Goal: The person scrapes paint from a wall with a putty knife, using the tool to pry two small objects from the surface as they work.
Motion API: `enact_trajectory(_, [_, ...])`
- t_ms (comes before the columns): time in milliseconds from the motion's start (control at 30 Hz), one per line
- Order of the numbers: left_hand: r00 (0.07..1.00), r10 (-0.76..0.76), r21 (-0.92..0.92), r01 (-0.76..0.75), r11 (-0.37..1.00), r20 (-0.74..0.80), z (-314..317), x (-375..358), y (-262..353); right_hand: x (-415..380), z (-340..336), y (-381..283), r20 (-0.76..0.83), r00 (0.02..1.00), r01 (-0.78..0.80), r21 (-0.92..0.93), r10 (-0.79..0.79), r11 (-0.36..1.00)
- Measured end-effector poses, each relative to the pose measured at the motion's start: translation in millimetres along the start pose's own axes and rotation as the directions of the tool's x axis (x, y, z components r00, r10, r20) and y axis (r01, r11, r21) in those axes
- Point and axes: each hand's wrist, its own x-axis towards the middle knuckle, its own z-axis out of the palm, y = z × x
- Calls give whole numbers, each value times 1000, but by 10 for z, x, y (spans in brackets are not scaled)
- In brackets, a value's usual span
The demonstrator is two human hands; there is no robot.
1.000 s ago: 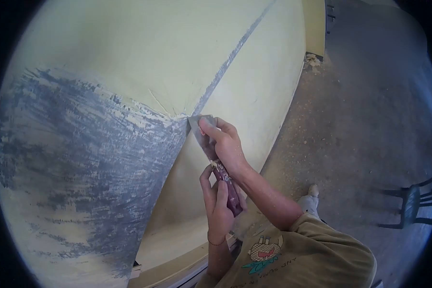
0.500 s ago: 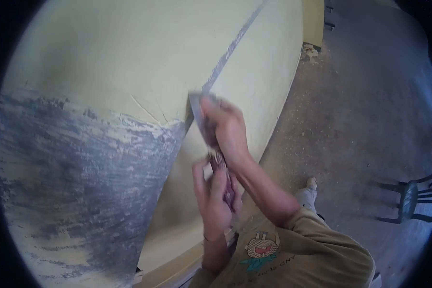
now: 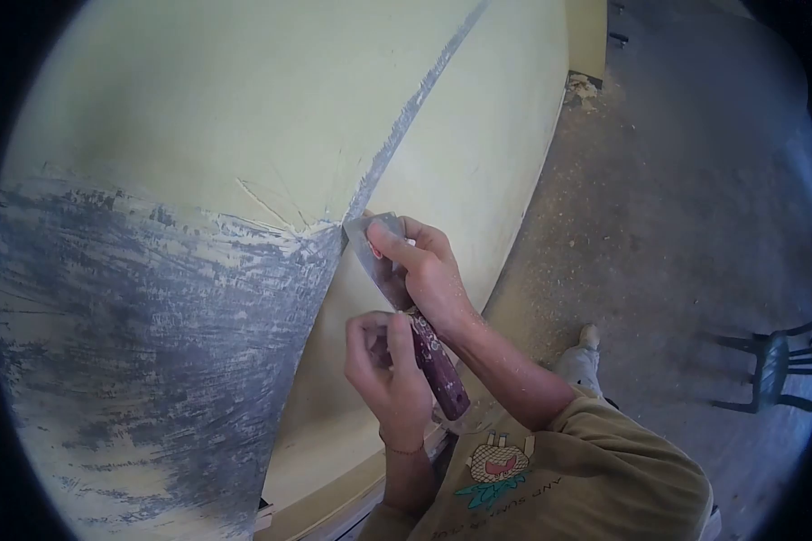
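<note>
A scraper with a flat metal blade [image 3: 390, 281] and a worn, paint-spotted dark red handle [image 3: 440, 368] is tilted against the wall edge. My right hand [image 3: 429, 270] grips the blade, thumb pressed flat on its face and fingers behind it. Lower down, my left hand [image 3: 388, 374] is curled, with thumb and fingertips pinched at the neck of the handle; most of the handle shows beside it. The blade's tip touches the wall corner, at the lower end of a narrow grey scraped strip [image 3: 397, 135].
Left of the corner, a broad wall area [image 3: 171, 307] is scraped to patchy grey below pale yellow paint [image 3: 244, 99]. Crumbs and dust lie on the floor [image 3: 622, 234] along the wall base. A dark green plastic chair [image 3: 769, 371] stands at the right.
The scraper and my right hand have moved down along the corner, exposing more of the grey strip. My left hand has shifted off the handle's length toward its neck.
</note>
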Motion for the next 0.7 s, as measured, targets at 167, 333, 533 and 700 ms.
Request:
enact_trajectory(167, [997, 51, 230, -38, 972, -51, 122, 276, 118, 45, -37, 53, 12, 996, 87, 33, -88, 996])
enact_trajectory(333, [989, 133, 224, -116, 968, -63, 178, 377, 54, 61, -47, -13, 13, 995, 99, -3, -99, 995])
enact_trajectory(533, [980, 170, 248, -140, 959, -104, 280, 547, 137, 93, -36, -89, 21, 997, 80, -8, -80, 997])
enact_trajectory(700, [988, 132, 264, -106, 959, -81, 179, 450, 144, 59, -7, 43, 10, 997, 78, 87, -79, 993])
